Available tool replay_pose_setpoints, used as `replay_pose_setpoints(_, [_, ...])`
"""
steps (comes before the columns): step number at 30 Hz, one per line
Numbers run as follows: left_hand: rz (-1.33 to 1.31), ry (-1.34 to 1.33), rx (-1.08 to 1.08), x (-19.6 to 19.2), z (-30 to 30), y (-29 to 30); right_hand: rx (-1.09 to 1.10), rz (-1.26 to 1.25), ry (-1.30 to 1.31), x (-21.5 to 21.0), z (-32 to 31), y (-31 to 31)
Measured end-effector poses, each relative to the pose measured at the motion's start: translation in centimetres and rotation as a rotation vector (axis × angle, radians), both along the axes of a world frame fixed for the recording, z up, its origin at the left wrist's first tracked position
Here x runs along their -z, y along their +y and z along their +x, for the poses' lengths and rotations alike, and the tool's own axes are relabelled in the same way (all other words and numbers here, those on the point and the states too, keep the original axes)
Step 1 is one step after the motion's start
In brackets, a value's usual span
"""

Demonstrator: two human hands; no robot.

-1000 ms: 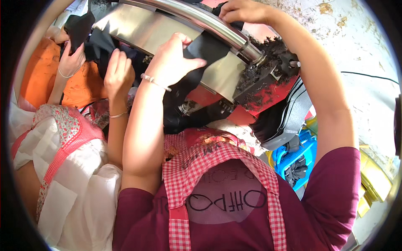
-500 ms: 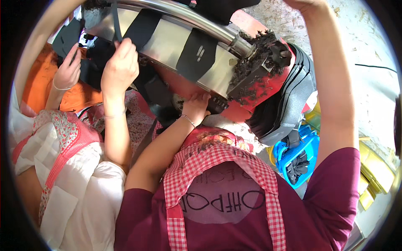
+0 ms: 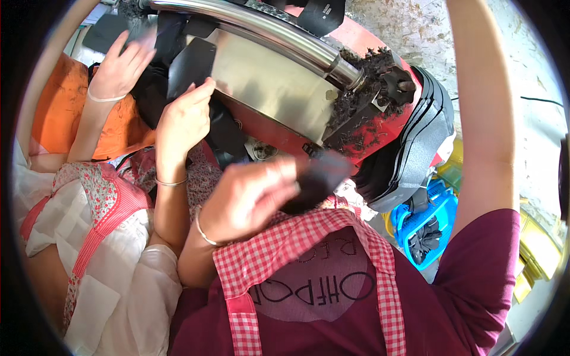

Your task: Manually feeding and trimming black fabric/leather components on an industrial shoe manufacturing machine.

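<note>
My left hand (image 3: 252,193), smeared by motion, is in front of my apron, closed on a flat black piece (image 3: 317,181) whose outline is blurred. It is just on the near side of a red machine (image 3: 261,121) with a shiny steel roller (image 3: 261,22) and a smooth metal plate (image 3: 267,77). My right forearm (image 3: 484,107) rises past the top edge, so the hand on it is out of sight. At my left, a co-worker's hand (image 3: 184,121) grips another flat black piece (image 3: 193,65) at the plate's left end.
Dark shredded trimmings (image 3: 362,115) cling to the machine's right end. Beside them hangs a stack of curved black sheets (image 3: 409,139). A blue basket (image 3: 449,216) with black pieces stands low at right, near yellow containers (image 3: 537,246). The co-worker's other hand (image 3: 122,71) is at upper left.
My left hand has come off the machine's near edge toward me, with a black piece in it. My right hand has gone out past the top. Black pieces no longer cross the plate's middle.
</note>
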State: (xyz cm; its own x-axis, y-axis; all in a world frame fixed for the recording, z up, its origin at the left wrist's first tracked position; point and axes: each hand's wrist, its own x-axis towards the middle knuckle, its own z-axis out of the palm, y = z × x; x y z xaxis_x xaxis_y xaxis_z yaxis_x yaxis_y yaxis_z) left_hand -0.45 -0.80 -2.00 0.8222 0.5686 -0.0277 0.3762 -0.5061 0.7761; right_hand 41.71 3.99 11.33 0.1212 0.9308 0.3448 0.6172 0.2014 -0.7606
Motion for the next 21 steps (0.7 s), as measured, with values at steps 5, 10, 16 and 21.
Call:
replay_pose_setpoints(5, [-0.038,-0.009,-0.210,0.7,2.9,-4.2,-0.196,-0.177,-0.578,8.0,-4.9,-2.0])
replay_pose_setpoints(10, [0.309,0.036,-0.276,1.3,7.4,-1.3,-0.471,-0.591,-0.595,12.4,-6.9,-3.1])
replay_pose_setpoints(16, [0.132,0.170,-0.343,-1.2,4.2,-4.4,-0.245,-0.795,-0.244,9.5,-6.0,-4.2])
replay_pose_setpoints(21, [0.101,0.159,-0.527,0.3,1.1,-7.3,-0.352,-0.375,-0.429,1.3,-7.6,-4.9])
